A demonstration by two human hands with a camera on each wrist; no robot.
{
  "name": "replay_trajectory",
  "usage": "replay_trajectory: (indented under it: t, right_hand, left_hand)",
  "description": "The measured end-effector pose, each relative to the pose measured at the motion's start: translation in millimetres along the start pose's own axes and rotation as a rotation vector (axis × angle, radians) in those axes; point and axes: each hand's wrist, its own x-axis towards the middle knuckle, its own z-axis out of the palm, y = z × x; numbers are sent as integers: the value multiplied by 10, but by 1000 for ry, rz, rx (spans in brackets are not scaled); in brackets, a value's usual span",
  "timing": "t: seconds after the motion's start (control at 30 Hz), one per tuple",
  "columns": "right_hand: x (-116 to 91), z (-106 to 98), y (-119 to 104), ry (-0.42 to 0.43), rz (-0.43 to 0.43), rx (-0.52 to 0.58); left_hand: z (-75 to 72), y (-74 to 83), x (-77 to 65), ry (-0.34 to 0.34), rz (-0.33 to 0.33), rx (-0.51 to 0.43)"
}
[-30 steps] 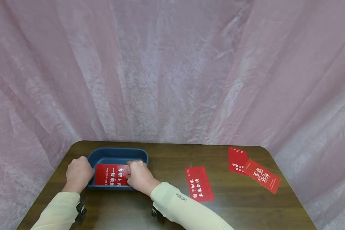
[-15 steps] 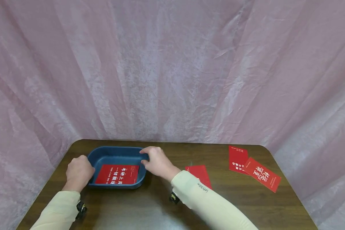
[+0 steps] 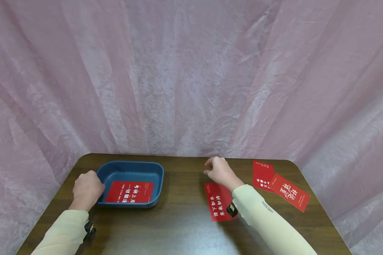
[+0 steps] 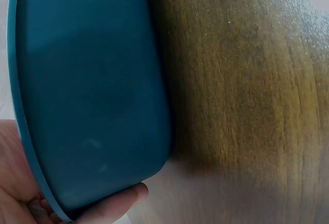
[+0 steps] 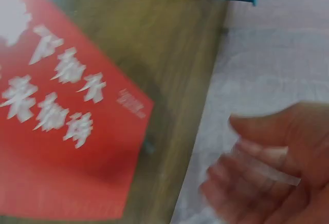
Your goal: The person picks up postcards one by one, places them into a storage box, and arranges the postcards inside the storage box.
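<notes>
At the left of the head view, my left hand (image 3: 88, 187) grips the left side of a blue tray (image 3: 134, 175). The left wrist view has that hand's thumb and fingers around the tray's end wall (image 4: 97, 90). Inside the tray lies a red card (image 3: 129, 192) with white lettering. My right hand (image 3: 221, 173) hovers over the table's back part, fingers loosely bent and holding nothing. Just below it in the head view, another red card (image 3: 216, 207) lies flat, partly covered by the wrist. The right wrist view is blurred but has the bare fingers (image 5: 241, 183) beside this card.
Two more red cards, one upright in view (image 3: 263, 173) and one slanted (image 3: 290, 193), overlap slightly at the table's right. The brown wooden table (image 3: 178, 226) ends at a pink curtain (image 3: 191, 88) behind it.
My right hand has let go of the card in the tray, passed the tray's right rim and moved right to above the middle card. My left hand has kept its hold.
</notes>
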Motion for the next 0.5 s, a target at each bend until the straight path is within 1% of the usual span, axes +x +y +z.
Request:
replay_trajectory:
  t: [0.07, 0.13, 0.2, 0.27, 0.3, 0.37, 0.47, 0.5]
  right_hand:
    - [-71, 4, 49, 6, 82, -113]
    - [-139, 28, 59, -15, 172, -239]
    - [-198, 67, 33, -65, 255, -358]
    - [-247, 129, -16, -119, 312, -440]
    - [-266, 166, -46, -150, 334, -466]
    - [-295, 245, -108, -192, 350, -494]
    - [-305, 367, -192, -215, 342, -501]
    - [-300, 409, -209, -213, 328, -504]
  left_hand:
    - [-5, -6, -3, 2, 0, 4]
    - [-6, -17, -7, 2, -1, 3]
    - [-11, -25, -11, 1, -1, 2]
    - [-14, -32, -12, -1, -2, 0]
    - [-18, -35, -14, -5, -2, 0]
    - [-22, -36, -24, -7, -1, -3]
    - [-21, -33, -46, -13, 0, -9]
    - [-19, -31, -54, -15, 1, -12]
